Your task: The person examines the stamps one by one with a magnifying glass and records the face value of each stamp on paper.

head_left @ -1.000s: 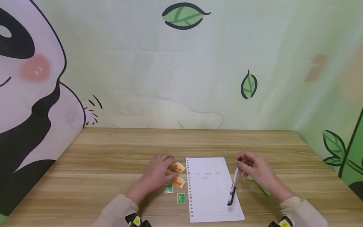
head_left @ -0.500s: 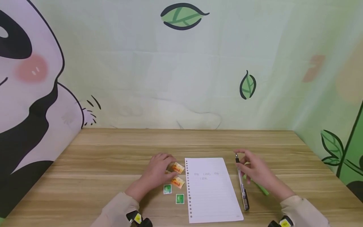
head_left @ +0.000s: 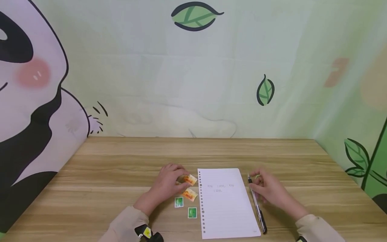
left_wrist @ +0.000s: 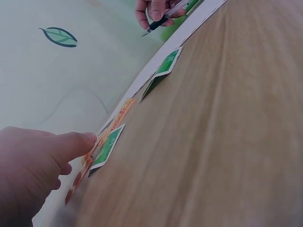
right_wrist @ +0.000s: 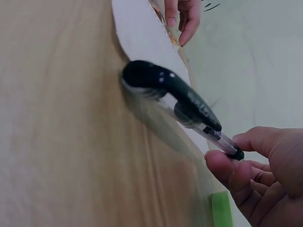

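My right hand [head_left: 270, 186] pinches a clear-barrelled pen [head_left: 257, 203] between thumb and fingers near its bare tip. The pen slants along the right edge of a lined, punched sheet of paper [head_left: 228, 215], with its black clip cap [right_wrist: 147, 78] at the lower end. Over on the paper's left, my left hand [head_left: 166, 183] rests with loosely bent fingers over orange stamps [head_left: 189, 194]. Its thumb lies right at one stamp's edge, and part of the stamps is hidden under the hand. Two green stamps [head_left: 179, 202] lie close by, nearer to me.
A green strip [right_wrist: 221, 210] lies beside my right hand, mostly hidden in the head view. Small handwriting runs across the paper's upper part. A wood-grain table [head_left: 105, 174] meets a printed cloth backdrop [head_left: 145, 77] with a panda and leaves.
My right hand has moved the pen from over the paper to the sheet's right edge, then lower and nearer to me. The left hand stays over the stamps.
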Available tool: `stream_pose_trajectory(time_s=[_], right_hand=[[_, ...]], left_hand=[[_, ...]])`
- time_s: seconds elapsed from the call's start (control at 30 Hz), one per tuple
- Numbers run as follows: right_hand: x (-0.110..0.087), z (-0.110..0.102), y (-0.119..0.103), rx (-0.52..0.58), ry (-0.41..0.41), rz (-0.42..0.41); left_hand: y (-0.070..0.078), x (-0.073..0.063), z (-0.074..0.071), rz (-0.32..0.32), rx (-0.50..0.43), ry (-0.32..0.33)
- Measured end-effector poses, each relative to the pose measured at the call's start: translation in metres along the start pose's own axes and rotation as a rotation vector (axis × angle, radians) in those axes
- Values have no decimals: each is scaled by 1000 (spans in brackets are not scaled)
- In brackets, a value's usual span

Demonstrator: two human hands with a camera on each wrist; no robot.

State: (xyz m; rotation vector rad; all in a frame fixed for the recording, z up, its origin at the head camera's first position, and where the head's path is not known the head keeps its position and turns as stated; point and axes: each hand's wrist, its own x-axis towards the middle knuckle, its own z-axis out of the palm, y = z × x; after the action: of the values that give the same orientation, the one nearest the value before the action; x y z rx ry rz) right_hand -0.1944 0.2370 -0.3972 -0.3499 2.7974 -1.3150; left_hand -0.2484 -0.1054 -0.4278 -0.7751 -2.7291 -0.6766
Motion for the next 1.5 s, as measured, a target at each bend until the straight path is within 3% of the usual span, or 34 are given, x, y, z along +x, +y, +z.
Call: stream_pose_trajectory(time_s=[0.23,0.93,1.5], right_hand=[[0,6,2,-55,12,55],[2,15,-7,-162,34,68],[1,16,-10,-258,44,161]], left_hand=[[0,0,1,-5,7,13],[-1,1,2,-12,40,-13],[0,0,2,-22,39,-21]])
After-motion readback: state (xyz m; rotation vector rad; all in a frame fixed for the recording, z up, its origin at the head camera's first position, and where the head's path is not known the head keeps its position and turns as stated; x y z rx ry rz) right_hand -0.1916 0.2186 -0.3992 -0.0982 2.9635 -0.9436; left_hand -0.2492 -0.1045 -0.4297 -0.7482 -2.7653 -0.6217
